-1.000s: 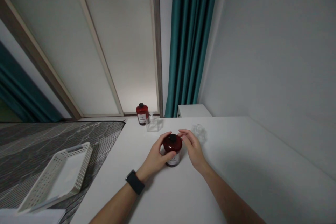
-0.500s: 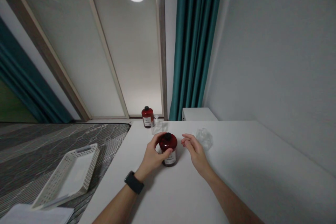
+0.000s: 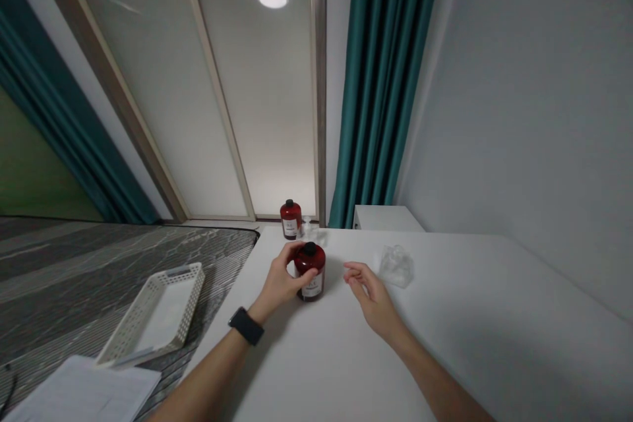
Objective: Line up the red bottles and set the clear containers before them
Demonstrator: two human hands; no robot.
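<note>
Two dark-red, round-shouldered bottles stand upright on the white table (image 3: 321,369), and the nearer one, the front bottle (image 3: 316,265), is in the grasp of the left hand (image 3: 279,282). That hand comes in from the bottle's left side and is closed on its body, the thumb laid across the front by the white label (image 3: 312,287) and the fingers reaching round the far side of the shoulder. The bottle's long axis runs straight up from the table, at a right angle to the surface, with the black cap (image 3: 309,248) on top above the fingers.

The right hand (image 3: 376,303) lies to the right of the front bottle, across a gap and slightly nearer the person. Its fingers are loosely curled and apart from the bottle, their tips pointing left towards it; nothing shows in them. So the left hand is the nearer one, in contact, while crumpled clear plastic (image 3: 396,266) lies just beyond the right hand, to its right.

The rear bottle (image 3: 291,219) stands behind and a little left of the front one, beside a clear pump bottle (image 3: 307,227) whose outline is too faint to tell fully.
</note>
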